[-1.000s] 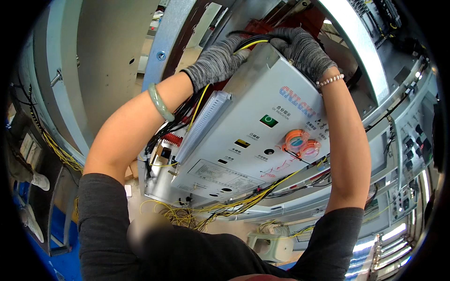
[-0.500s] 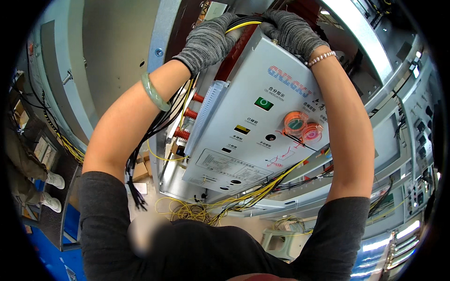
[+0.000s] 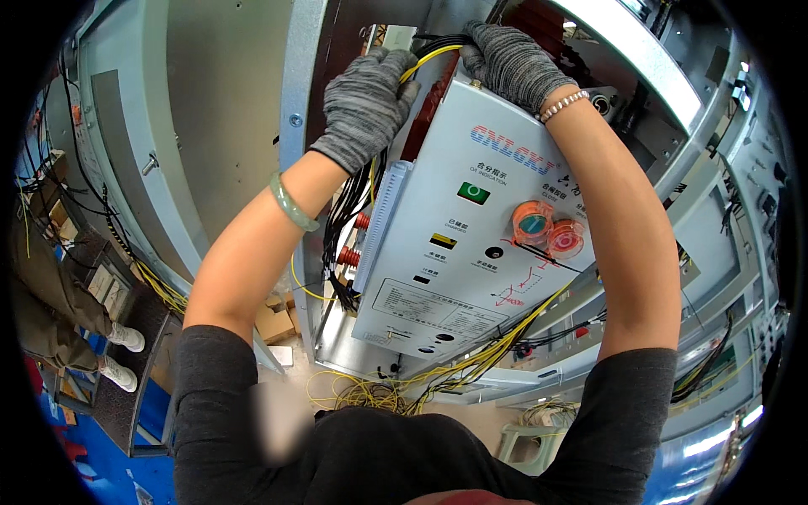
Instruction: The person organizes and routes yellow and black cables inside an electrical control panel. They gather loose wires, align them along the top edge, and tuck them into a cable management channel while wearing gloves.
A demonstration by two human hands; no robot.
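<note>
Grey knitted work gloves cover both of my hands. A bundle of black and yellow wires (image 3: 438, 49) spans from one hand to the other above the top edge of a light grey switchgear box (image 3: 454, 227). My left hand (image 3: 366, 108) is closed around the bundle at the box's upper left, and black wire tails (image 3: 343, 223) hang below it. At the far top edge, my right hand (image 3: 515, 66) grips the bundle's other end, its fingertips partly hidden. The box front carries a green indicator (image 3: 473, 193) and two round buttons under clear orange covers (image 3: 533, 223).
Left of the box run a pale blue slotted wire duct (image 3: 385, 220) and red-brown ribbed insulators (image 3: 348, 256). Loose yellow wires (image 3: 370, 396) lie coiled below. A pale green stool (image 3: 515, 446) stands lower right. Another person's legs (image 3: 67, 311) show at far left.
My hands have moved farther apart, baring more of the bundle between them. The hanging black tails have swung right, close to the duct. The whole view has shifted slightly.
</note>
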